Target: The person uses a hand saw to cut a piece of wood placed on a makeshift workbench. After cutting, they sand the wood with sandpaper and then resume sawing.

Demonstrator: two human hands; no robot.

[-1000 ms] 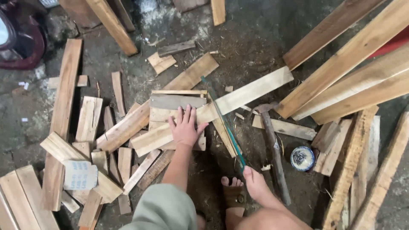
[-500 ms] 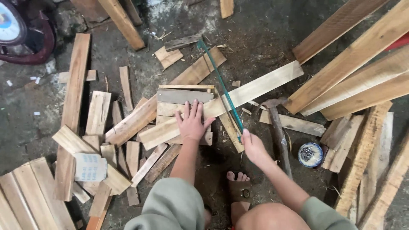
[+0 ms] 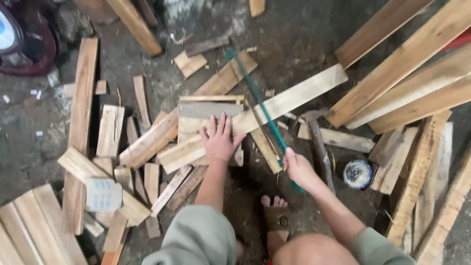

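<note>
Nearest to me, the person is crouching over the concrete floor (image 3: 304,34), one sandalled foot (image 3: 275,216) planted just below the work, presumably for balance. The right hand (image 3: 298,168) is closing round the handle of a green-framed saw (image 3: 260,105), gripping it firmly; the handle itself is mostly hidden inside the fist, so I cannot make out its shape. The blade is running up and away across a long pale plank (image 3: 255,120), and I cannot tell how deep it is sitting in the wood.

The left hand (image 3: 220,140) is lying open, fingers spread flat, pressing on that plank where it crosses a small stack of boards (image 3: 208,110). That seems meant to keep the plank from shifting under the saw, and the stack seems to be lifting it off the floor so the blade has room.

Just beside the right hand a hammer (image 3: 318,137) is lying on the floor, and near it a small round tin (image 3: 357,174) is holding something dark that I cannot identify.

Further out, short offcuts (image 3: 110,130) are littering the floor on the left, and long planks (image 3: 407,59) are leaning in from the right, their ends cut off by the frame. At the far left corner a dark red object (image 3: 19,44) is only partly showing.
</note>
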